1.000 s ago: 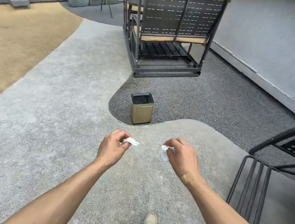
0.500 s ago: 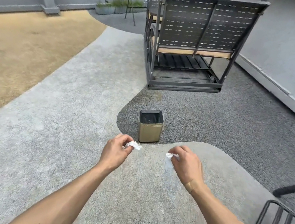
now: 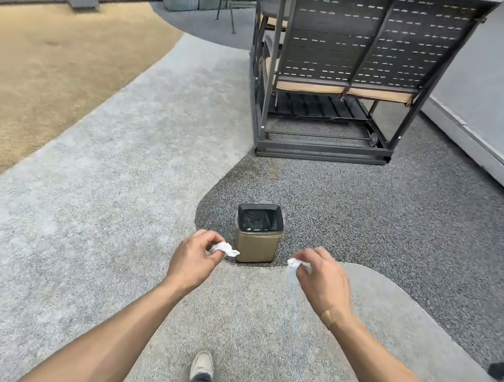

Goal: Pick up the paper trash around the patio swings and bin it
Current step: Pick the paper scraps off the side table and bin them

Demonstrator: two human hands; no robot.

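Grey carpeted patio floor [image 3: 109,200]; bin [image 3: 257,235]

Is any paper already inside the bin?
No, the bin shows only its black liner; both paper wads sit in the fingers.

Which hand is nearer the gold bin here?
Left. The left hand holds its paper wad just beside the bin; the right hand is further off on the other side.
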